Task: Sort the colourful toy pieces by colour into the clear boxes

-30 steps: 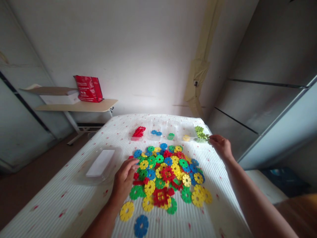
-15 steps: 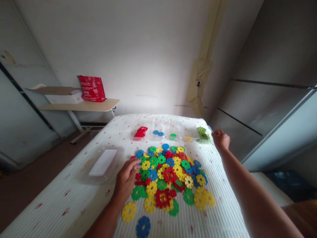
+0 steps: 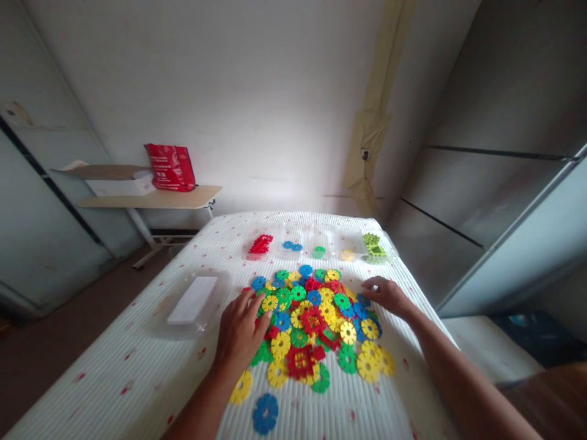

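Note:
A pile of plastic snowflake discs (image 3: 298, 294) in blue, green and yellow lies on the bed, mixed with red square window-shaped pieces (image 3: 301, 362). My left hand (image 3: 242, 325) rests over the pile's left edge, fingers apart and pointing down, with nothing seen in it. At the right edge, my right hand (image 3: 387, 294) hovers with loosely bent fingers near the blue discs (image 3: 361, 310); no piece shows in it. Behind the pile stands a row of clear containers holding red pieces (image 3: 261, 245), blue discs (image 3: 292, 245), a green disc (image 3: 320, 252), a yellow disc (image 3: 347, 255) and light green square pieces (image 3: 375, 245).
A clear plastic box or lid (image 3: 215, 305) with a white paper (image 3: 192, 299) lies to the left on the quilted cover (image 3: 114, 366). Beyond stands a small table (image 3: 183, 198) with a red bag (image 3: 172, 168) and a white box (image 3: 121, 183). A grey cabinet (image 3: 477, 153) stands right.
My right hand has moved from beside the light green container back to the pile's right edge, its fingers loosening. My left hand has shifted slightly right, its fingers spreading over the pieces.

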{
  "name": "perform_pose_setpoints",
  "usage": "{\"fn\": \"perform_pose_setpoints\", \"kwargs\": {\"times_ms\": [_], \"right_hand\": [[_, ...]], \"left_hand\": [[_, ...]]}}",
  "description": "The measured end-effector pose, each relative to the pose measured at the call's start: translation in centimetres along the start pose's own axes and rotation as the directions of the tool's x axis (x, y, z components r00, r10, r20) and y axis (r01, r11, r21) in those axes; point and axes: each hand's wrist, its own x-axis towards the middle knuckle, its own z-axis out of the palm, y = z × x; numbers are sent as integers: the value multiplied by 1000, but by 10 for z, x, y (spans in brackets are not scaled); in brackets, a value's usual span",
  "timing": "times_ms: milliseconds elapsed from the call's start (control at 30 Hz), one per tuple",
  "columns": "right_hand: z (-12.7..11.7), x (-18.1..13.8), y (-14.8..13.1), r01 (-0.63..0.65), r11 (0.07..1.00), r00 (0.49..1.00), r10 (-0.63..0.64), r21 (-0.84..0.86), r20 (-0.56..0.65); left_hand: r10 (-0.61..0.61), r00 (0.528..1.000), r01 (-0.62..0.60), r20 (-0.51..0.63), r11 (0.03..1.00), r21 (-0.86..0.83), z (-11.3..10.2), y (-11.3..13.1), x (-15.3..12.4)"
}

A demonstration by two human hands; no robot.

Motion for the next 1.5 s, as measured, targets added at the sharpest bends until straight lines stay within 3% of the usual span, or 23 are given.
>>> {"fn": "perform_pose_setpoints", "kwargs": {"times_ms": [167, 433, 667, 1000, 1067, 1167, 1300, 1400, 1500], "right_hand": [[5, 1, -14, 24, 998, 997, -20, -55, 70], [13, -2, -36, 104, 995, 990, -102, -10, 102], [21, -5, -52, 104, 986, 987, -118, 127, 108], [35, -21, -102, 311, 892, 908, -380, 329, 174], [33, -15, -100, 313, 889, 927, -363, 335, 97], [21, 5, -81, 197, 947, 980, -193, 252, -42], [6, 35, -49, 27, 997, 1000, -27, 68, 5], [7, 49, -41, 31, 998, 999, -32, 46, 18], [21, 55, -45, 119, 993, 993, -119, -14, -21]], "left_hand": [[-80, 992, 76, 97, 996, 41, 7, 1, -3], [-160, 973, 194, 164, 957, -215, 18, -2, -8], [-88, 983, 141, 163, 927, -347, 20, -2, -7], [-19, 989, 69, 146, 936, -345, 15, 1, -5], [-19, 990, 65, 139, 940, -336, 15, 1, -5], [-32, 992, 72, 124, 941, -329, 14, 1, -5], [-52, 992, 89, 118, 939, -332, 14, 1, -5], [-54, 992, 91, 118, 939, -332, 15, 0, -5], [-48, 990, 89, 135, 945, -315, 16, -1, -5]]}}
